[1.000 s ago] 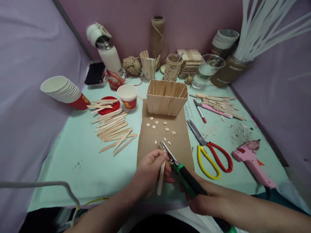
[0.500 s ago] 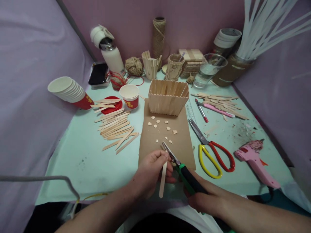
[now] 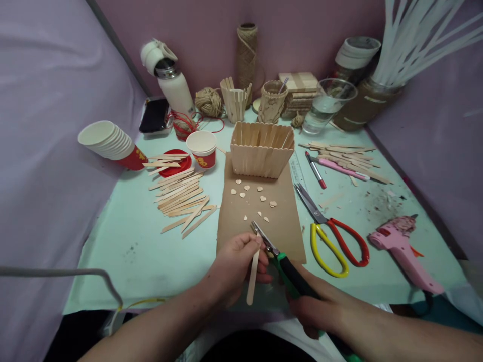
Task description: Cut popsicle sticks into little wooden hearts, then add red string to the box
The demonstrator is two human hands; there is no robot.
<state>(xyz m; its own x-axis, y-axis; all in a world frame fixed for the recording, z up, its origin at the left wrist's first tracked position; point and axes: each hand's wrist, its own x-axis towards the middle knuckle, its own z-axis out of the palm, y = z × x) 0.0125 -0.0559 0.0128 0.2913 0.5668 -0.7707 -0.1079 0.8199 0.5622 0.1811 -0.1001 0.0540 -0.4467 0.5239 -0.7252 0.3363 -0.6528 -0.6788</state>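
Evidently, some wood has already been cut: left of the cardboard (image 3: 230, 229) lie loose sticks (image 3: 179, 193), while the left hand (image 3: 234, 259) pinches one stick (image 3: 252, 281) at its upper end, near the cardboard's front edge. Small wooden pieces (image 3: 263, 198), some heart-shaped, lie beyond it, before the wooden box (image 3: 258, 162). The right hand (image 3: 313, 311) grips the cutters (image 3: 294, 279), blades at the stick's tip; scissors (image 3: 317, 212) and a glue gun (image 3: 402, 254) lie farther right.

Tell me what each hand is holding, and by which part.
Left hand: a wooden stick, pinched near its upper end. Right hand: the cutting tool, by its black and green handles.
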